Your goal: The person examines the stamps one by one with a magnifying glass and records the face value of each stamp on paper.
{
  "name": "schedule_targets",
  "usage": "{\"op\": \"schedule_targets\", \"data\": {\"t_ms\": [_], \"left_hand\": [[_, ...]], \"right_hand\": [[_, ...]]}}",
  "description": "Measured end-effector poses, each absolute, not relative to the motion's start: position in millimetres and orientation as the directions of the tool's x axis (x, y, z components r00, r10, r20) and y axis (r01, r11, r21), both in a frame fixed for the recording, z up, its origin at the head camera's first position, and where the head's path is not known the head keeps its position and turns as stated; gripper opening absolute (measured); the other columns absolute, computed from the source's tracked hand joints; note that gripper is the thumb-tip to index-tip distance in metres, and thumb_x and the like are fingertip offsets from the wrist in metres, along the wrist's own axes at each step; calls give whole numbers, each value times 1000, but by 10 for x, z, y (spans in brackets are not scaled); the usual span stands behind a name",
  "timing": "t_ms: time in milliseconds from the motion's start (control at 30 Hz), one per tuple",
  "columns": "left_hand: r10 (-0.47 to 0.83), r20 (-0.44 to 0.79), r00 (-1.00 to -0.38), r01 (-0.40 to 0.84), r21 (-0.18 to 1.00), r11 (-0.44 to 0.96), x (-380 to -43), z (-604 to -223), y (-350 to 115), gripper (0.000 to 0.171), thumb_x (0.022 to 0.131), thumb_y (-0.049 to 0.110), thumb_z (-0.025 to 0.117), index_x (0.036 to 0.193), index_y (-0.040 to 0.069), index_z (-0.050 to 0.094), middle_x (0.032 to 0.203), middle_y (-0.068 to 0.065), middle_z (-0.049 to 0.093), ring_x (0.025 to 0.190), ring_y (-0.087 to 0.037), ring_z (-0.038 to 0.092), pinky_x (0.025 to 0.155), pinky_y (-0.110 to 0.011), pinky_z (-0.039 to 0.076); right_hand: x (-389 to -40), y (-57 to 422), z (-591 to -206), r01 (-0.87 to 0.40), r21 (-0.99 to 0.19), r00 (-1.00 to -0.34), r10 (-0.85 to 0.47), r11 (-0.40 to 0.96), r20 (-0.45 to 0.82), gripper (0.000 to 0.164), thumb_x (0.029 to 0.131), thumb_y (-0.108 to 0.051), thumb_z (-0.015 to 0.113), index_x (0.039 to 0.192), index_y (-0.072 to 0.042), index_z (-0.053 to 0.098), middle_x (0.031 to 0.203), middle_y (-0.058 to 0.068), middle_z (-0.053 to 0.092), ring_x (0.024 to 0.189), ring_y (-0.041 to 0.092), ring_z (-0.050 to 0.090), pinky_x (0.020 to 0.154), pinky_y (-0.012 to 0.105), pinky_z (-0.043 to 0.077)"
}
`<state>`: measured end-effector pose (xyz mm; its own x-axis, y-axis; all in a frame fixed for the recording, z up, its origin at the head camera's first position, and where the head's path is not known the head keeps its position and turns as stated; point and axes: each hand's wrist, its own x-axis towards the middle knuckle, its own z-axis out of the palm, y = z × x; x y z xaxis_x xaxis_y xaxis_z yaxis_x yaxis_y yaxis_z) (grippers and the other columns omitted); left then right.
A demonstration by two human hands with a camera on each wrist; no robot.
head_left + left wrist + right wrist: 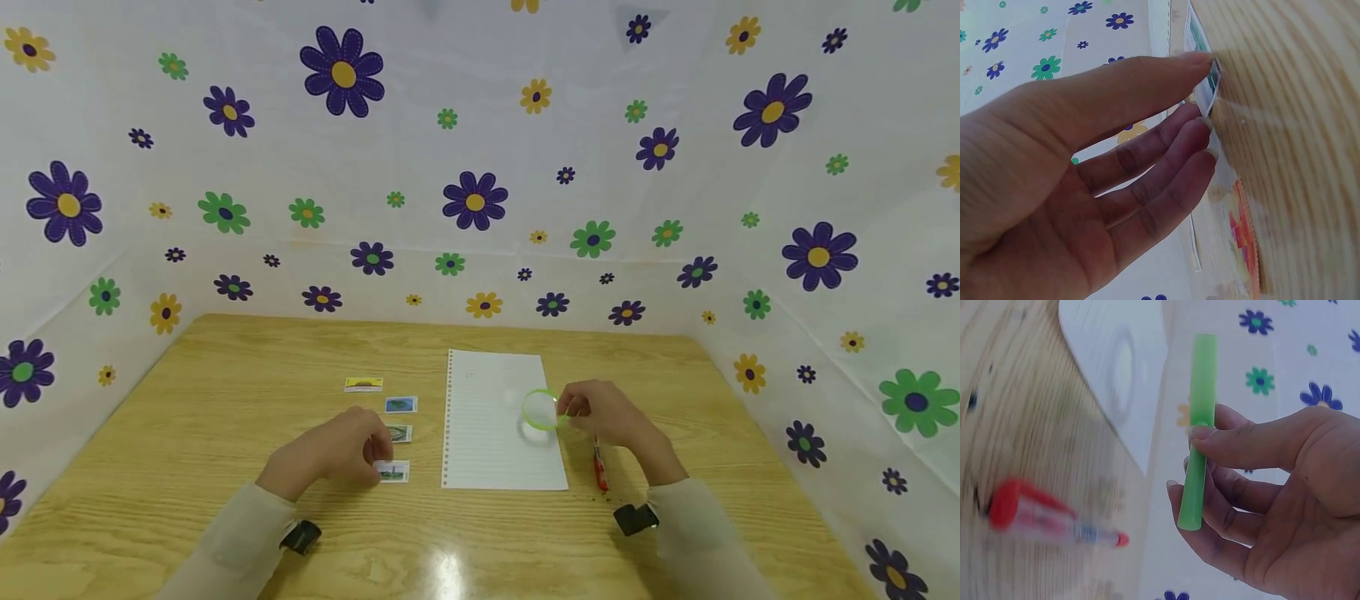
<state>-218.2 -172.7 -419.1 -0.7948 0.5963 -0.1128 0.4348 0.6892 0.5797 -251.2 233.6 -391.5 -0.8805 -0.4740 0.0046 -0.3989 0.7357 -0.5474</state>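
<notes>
My right hand (600,410) grips a green-rimmed magnifying glass (525,408) over the right edge of a lined paper sheet (498,454). In the right wrist view the magnifying glass (1202,381) appears edge-on, with the thumb on its near side and the fingers curled behind. My left hand (341,446) is at the nearest picture stamp (394,472), its left end hidden by the fingers. Seen from the left wrist, this stamp (1210,94) is pinched between thumb and fingertips, tilted at the wood. Beyond it lie a green stamp (402,433), a blue stamp (401,404) and a yellow stamp (363,384).
A red pen (600,471) lies right of the paper, below my right hand, with small dark specks (603,499) near it. The wooden table (247,367) is enclosed by a white flowered cloth (420,283) at the back and sides. Faint writing shows near the paper's top.
</notes>
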Motion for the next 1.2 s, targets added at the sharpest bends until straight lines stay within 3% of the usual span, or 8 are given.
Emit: {"op": "schedule_targets", "data": {"t_ms": [233,767,1200], "left_hand": [[611,-111,-784,441,594,673,-2181,-4168,-1718,18,74,1,87,86,10,77,84,2,70,75,-8,58,68,-21,51],[602,-110,-791,430,600,675,-2190,-4196,-1740,19,75,0,86,87,11,77,85,2,70,74,-7,58,68,-21,52],[592,-119,-797,416,602,681,-2182,-4188,-1736,19,75,1,87,88,11,77,85,2,70,75,-9,59,69,-21,52]], "right_hand": [[-2494,1998,-3960,-460,-504,-847,-531,731,3,17,88,9,69,92,-7,72,83,2,69,76,10,55,69,23,50],[-2381,1445,-4038,-581,-514,-750,-660,631,38,18,85,10,70,90,-7,72,83,6,73,74,8,59,70,21,50],[-2288,1188,-4053,-581,-516,-743,-669,629,21,17,87,8,69,90,-8,73,85,5,74,74,10,59,65,22,48]]}}
